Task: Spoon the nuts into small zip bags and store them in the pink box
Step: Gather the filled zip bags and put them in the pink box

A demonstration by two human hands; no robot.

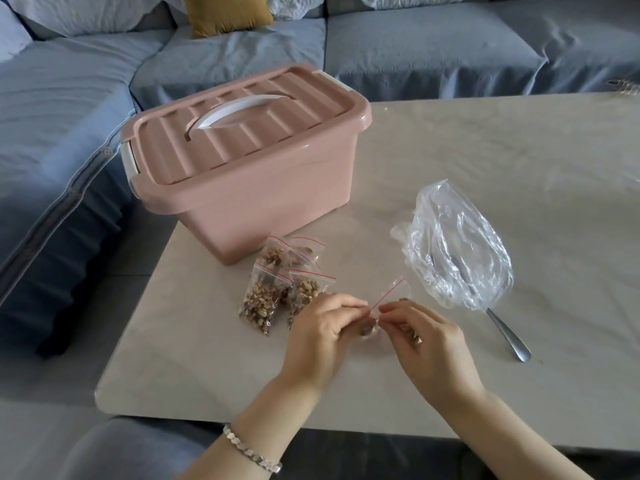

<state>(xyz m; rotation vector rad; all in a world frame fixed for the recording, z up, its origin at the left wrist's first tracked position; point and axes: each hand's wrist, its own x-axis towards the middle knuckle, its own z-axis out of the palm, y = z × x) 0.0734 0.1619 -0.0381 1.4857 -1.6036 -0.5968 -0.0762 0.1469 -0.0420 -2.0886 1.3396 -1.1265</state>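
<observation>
A: So, where is the bag point(391, 289)?

B: Low over the table point(485, 150), at the near edge, between both hands. The left hand point(322, 327) pinches its red zip strip from one side, thumb and fingertips pressed together on it. The right hand point(426, 341) pinches the same strip from the other side, fingers curled in.

A: Anything in it?

B: A few nuts point(368, 330) show at the bottom, in the gap between the hands. How full it is, I cannot tell.

A: And the rest?

B: Four filled bags point(277, 289) lie in a loose pile just left of the left hand, overlapping one another. The furthest ones sit just beside the near corner of the box point(242, 202).

A: Is the box open?

B: No, its lid point(194, 143) is on, with the white handle point(239, 110) lying flat in the top.

A: The spoon point(509, 336)?

B: To the right of the hands, on the table. Its handle points toward the person, and its bowl is inside a crumpled clear sack point(457, 251).

A: Anything around?

B: A blue sofa point(69, 116) wraps the far and left sides of the table. A bracelet point(249, 452) sits on the left wrist.
</observation>
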